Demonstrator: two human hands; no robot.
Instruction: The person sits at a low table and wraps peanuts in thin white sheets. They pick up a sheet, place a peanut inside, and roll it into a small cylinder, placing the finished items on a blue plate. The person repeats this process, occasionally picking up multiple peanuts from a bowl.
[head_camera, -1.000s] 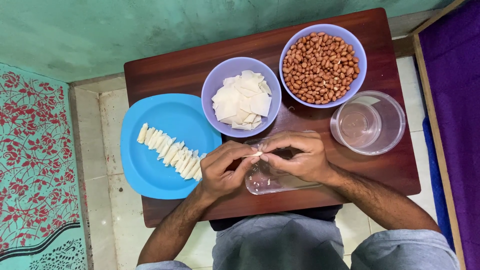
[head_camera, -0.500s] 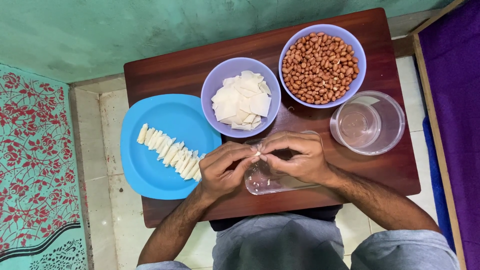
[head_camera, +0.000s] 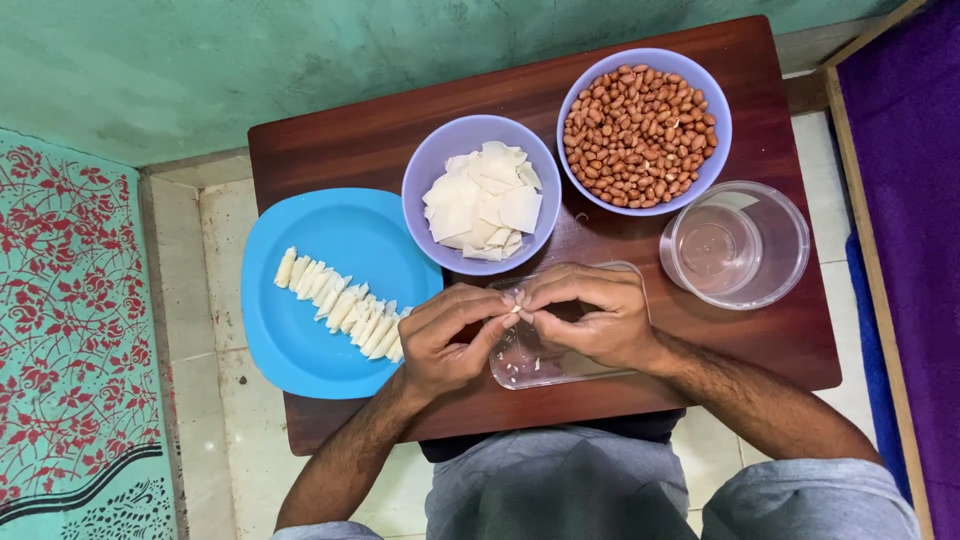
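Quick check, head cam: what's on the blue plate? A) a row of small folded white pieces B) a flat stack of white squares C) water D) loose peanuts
A: the blue plate carries a row of small folded white pieces; the peanuts and the flat white squares sit in separate purple bowls.

L hand (head_camera: 452, 338), R hand (head_camera: 590, 318): fingertips pinched together
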